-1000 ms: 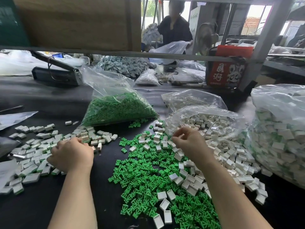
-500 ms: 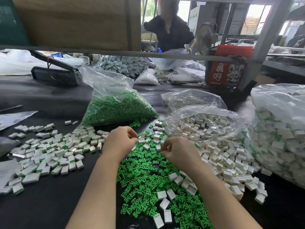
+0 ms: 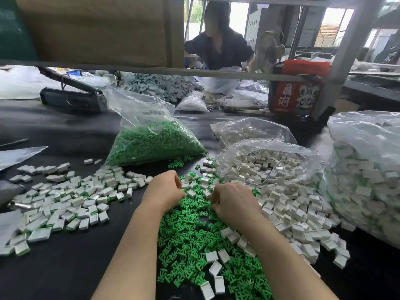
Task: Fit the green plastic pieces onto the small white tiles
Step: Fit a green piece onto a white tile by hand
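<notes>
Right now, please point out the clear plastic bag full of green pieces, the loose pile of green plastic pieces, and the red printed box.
clear plastic bag full of green pieces (image 3: 154, 144), head view, its bulging green middle.
loose pile of green plastic pieces (image 3: 190, 237), head view, pile centre.
red printed box (image 3: 296, 96), head view, front face.

Just 1 view here: the head cam looked forward and down, sitting close over the black table (image 3: 65, 267), with shelving (image 3: 194, 71) and a far worker (image 3: 218, 48) up top.
</notes>
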Action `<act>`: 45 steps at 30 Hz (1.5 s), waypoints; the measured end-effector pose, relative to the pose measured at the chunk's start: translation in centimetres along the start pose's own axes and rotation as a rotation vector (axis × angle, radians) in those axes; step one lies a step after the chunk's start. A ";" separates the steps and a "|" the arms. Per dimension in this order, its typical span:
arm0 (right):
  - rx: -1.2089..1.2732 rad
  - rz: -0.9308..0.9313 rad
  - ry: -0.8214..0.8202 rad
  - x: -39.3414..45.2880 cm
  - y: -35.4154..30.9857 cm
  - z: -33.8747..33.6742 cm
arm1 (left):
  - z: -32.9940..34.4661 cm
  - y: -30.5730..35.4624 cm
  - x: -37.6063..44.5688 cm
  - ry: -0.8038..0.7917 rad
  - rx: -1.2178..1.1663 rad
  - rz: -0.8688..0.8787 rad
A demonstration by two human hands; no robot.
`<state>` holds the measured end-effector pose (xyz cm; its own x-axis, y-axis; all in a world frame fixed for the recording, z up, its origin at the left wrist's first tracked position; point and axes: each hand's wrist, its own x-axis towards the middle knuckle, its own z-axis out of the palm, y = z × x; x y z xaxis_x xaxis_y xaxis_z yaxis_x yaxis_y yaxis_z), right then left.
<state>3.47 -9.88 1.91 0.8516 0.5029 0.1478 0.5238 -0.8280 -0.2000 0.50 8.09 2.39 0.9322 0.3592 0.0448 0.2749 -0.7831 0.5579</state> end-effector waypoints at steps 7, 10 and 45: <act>0.119 0.057 0.013 0.1 0.4 -0.3 | -0.7 3.2 -1.0 0.001 -0.823 0.189; 0.308 0.064 0.182 0.0 0.7 -0.6 | -0.6 3.9 -1.3 0.007 -0.889 0.269; 1.926 0.176 0.152 -0.2 0.6 -4.0 | -0.6 5.0 -1.7 -0.101 -1.241 0.199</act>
<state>3.50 -11.48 5.60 0.9357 0.3478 0.0587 -0.1465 0.5346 -0.8323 0.16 3.91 5.58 0.9609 0.2068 0.1842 -0.2265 0.2037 0.9525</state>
